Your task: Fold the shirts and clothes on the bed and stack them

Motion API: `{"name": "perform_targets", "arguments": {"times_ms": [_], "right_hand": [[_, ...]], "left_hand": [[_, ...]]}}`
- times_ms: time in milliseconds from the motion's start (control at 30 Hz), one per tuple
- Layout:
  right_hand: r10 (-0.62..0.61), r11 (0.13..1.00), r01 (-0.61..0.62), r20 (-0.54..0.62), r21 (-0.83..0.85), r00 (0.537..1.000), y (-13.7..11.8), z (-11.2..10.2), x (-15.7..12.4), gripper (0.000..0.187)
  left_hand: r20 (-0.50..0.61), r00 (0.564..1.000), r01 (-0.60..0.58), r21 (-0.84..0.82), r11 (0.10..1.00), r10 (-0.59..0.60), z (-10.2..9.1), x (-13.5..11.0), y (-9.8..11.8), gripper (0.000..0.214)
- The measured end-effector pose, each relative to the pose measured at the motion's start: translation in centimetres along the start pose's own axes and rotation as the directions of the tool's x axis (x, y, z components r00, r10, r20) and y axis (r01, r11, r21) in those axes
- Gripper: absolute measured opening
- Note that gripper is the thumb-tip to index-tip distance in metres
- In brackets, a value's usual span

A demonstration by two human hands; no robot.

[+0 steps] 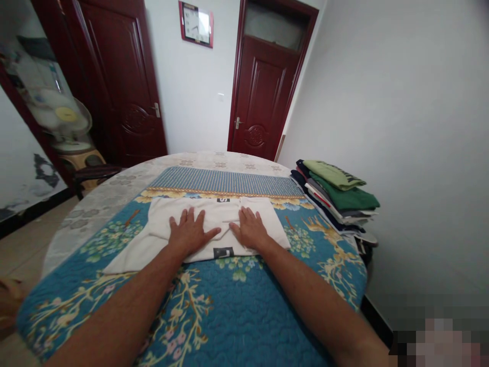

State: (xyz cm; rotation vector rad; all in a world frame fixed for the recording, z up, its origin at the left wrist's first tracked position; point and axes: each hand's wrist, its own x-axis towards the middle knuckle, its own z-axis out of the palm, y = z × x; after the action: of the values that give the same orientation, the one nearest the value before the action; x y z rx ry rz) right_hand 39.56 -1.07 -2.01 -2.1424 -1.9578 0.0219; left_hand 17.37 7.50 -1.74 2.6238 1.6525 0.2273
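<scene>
Two bare hands press palm-down on a white, soft-looking cloth garment with dark printed patches point(219, 211), which lies partly folded directly beneath them. The left hand point(189, 234) is flat, its fingers spread well apart and pointing away from the person, its thumb stretched out toward the right hand; it grasps nothing and simply rests on the cloth. The right hand point(250, 229) is also laid out flat, with its fingers closer together and its thumb angled toward the left; whether any fabric is caught under that thumb I cannot tell. A narrow strip of garment shows between the two thumbs, which do not touch.

More of the white cloth reaches out past both hands: a tapering part runs to the left and toward the person, beyond the left forearm, and a shorter part shows to the right of the right hand. One dark patch sits at the far edge, another at the near edge, between the forearms.

Under the garment is a blue quilted cloth with flowers and a striped far border point(237, 316), spread over a round table with a pale patterned covering point(87, 219). To the right, well apart from the right hand, stands a stack of folded multicoloured clothes point(340, 196), a light green piece on top.
</scene>
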Motion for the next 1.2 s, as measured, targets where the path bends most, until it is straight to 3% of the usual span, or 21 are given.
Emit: {"name": "perform_targets", "arguments": {"times_ms": [233,300,367,433,500,567,667,800,1200], "right_hand": [[-0.04,0.996,0.046,-0.085,0.074,0.996,-1.4,-0.2,-0.9,0.069],[-0.043,0.986,0.062,-0.123,0.155,0.991,-1.4,-0.6,-0.8,0.061],[-0.029,0.975,0.069,-0.185,0.213,0.982,-0.9,-1.3,-0.4,0.058],[0.011,0.979,0.042,-0.259,0.198,0.966,0.5,-2.3,-0.1,0.058],[0.075,0.991,-0.038,-0.306,0.125,0.949,2.6,-3.0,0.1,0.057],[0.167,0.986,-0.157,-0.281,0.06,0.945,5.0,-3.2,-0.1,0.059],[0.307,0.952,-0.306,-0.123,0.023,0.944,7.8,-2.4,-0.5,0.066],[0.35,0.937,-0.349,-0.014,0.031,0.937,8.9,-1.2,-0.3,0.075],[0.418,0.908,-0.417,-0.005,0.05,0.909,10.7,-1.1,5.4,0.078]], "left_hand": [[-0.004,1.0,0.004,-0.003,1.0,-0.004,0.0,0.1,-0.1,0.111],[-0.06,0.998,0.0,-0.013,1.0,0.0,-0.3,-0.1,-0.1,0.105],[-0.177,0.981,-0.09,-0.023,0.996,0.084,-1.1,-0.5,0.5,0.092],[-0.298,0.911,-0.304,-0.025,0.952,0.284,-2.0,-1.3,1.8,0.077],[-0.337,0.786,-0.559,-0.027,0.829,0.519,-2.6,-2.5,3.9,0.067],[-0.272,0.666,-0.732,-0.057,0.679,0.695,-2.6,-3.6,6.4,0.065],[-0.09,0.569,-0.82,-0.14,0.555,0.817,-1.6,-4.7,9.1,0.065],[0.018,0.56,-0.809,-0.204,0.552,0.828,-0.4,-4.8,9.6,0.056],[-0.021,0.545,-0.815,-0.248,0.524,0.838,-0.8,-4.7,8.5,0.048]]}}
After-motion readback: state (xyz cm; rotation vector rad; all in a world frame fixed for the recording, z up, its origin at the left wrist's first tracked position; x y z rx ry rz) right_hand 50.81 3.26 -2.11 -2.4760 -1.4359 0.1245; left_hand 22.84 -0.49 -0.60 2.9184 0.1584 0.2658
